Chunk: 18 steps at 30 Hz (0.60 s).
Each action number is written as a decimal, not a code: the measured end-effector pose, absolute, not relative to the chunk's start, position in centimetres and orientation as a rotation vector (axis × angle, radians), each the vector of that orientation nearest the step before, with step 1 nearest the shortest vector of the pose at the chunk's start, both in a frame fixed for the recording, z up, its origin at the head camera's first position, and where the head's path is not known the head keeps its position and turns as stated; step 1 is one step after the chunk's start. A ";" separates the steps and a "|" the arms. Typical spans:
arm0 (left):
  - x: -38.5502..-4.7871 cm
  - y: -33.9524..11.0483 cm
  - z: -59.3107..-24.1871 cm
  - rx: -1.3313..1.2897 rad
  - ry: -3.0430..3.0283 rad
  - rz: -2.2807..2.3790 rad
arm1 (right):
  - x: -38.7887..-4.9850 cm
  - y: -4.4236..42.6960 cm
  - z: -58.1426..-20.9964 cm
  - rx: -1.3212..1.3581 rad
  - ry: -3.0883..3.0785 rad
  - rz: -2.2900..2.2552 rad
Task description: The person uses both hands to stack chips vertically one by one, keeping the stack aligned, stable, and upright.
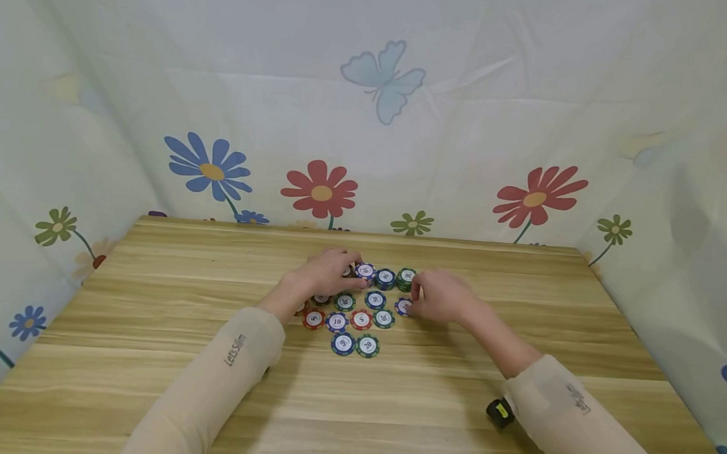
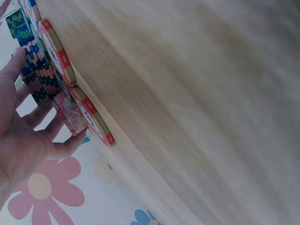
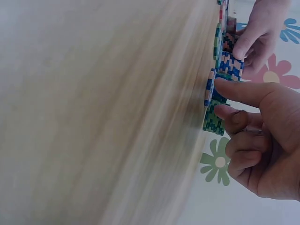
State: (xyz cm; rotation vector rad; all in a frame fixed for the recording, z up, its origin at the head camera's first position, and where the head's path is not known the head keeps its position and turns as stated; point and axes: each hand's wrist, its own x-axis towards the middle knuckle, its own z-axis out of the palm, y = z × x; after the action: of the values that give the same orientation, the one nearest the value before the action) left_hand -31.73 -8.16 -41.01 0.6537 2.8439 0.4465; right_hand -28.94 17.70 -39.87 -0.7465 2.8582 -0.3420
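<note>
In the head view, my left hand (image 1: 329, 272) curves around the left end of a row of chip stacks, beside a purple-edged stack (image 1: 365, 271). Its spread fingers touch the stacks (image 2: 41, 84) in the left wrist view. At the row's right end, my right hand (image 1: 445, 298) is beside the green stack (image 1: 406, 279) and a single blue-edged chip (image 1: 403, 306). The right wrist view shows the right thumb at that chip (image 3: 209, 88), the index fingertip by the green stack (image 3: 214, 121), a gap between them, and the other fingers curled.
Several loose chips lie flat nearer me, among them a red one (image 1: 314, 319) and a green-edged one (image 1: 368, 345). A small black object with a yellow mark (image 1: 501, 412) is by the right sleeve. Flowered cloth (image 1: 270, 110) stands behind the wooden table (image 1: 168, 257).
</note>
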 end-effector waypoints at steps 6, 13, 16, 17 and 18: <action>-31.7 -8.1 -41.0 0.649 2.836 0.437 | -28.9 17.7 -40.3 -0.755 2.807 -0.340; -31.7 -8.1 -41.0 0.652 2.840 0.444 | -29.1 17.7 -40.7 -0.816 2.791 -0.341; -31.8 -8.1 -41.0 0.648 2.838 0.444 | -29.0 17.7 -40.6 -0.840 2.785 -0.348; -31.8 -8.1 -41.1 0.647 2.839 0.443 | -28.9 17.7 -40.5 -0.850 2.784 -0.347; -31.8 -8.1 -41.0 0.647 2.839 0.442 | -28.9 17.7 -40.4 -0.854 2.784 -0.345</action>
State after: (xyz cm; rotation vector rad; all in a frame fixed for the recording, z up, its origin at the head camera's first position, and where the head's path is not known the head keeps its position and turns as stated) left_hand -31.78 -8.10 -41.05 0.6467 2.8394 0.4422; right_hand -28.86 17.73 -40.44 -0.8540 2.7842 -0.3452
